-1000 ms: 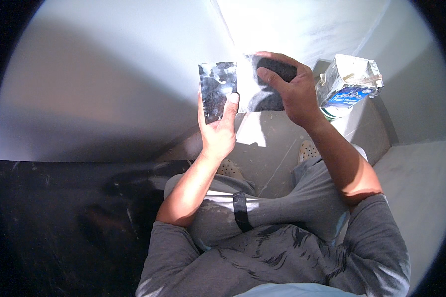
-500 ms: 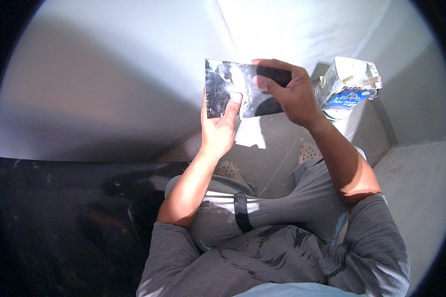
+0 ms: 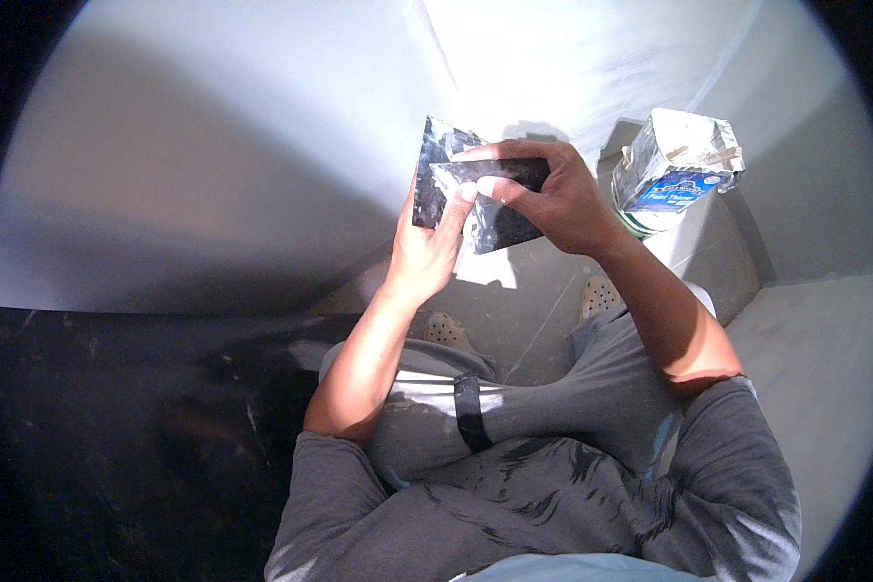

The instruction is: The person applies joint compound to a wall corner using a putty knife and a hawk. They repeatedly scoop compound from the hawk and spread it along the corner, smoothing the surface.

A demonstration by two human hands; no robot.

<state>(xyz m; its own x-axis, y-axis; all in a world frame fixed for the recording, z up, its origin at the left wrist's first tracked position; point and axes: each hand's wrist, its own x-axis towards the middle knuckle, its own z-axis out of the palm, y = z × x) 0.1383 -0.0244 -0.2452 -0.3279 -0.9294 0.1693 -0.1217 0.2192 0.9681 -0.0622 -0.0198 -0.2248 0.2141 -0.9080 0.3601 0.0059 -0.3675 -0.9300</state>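
Two thin, dark, flat plates with shiny faces and pale smears overlap in my hands. My left hand (image 3: 427, 242) grips the rear plate (image 3: 436, 134), which stands upright on the left, its thumb over the front. My right hand (image 3: 563, 204) grips the front plate (image 3: 504, 228) by its right part, fingers along its top and thumb across its face near my left thumb. The front plate is slightly tilted and covers part of the rear one.
An opened silver-and-blue container (image 3: 684, 145) sits on a white-and-green tub (image 3: 650, 221) at the right, near pale walls (image 3: 213, 145). My sandalled feet (image 3: 446, 332) rest on the grey floor (image 3: 524, 330). A dark surface (image 3: 145, 427) fills the lower left.
The plates, side by side earlier, now overlap. My right hand and its plate have moved left and down across the left plate, which now looks more tilted.
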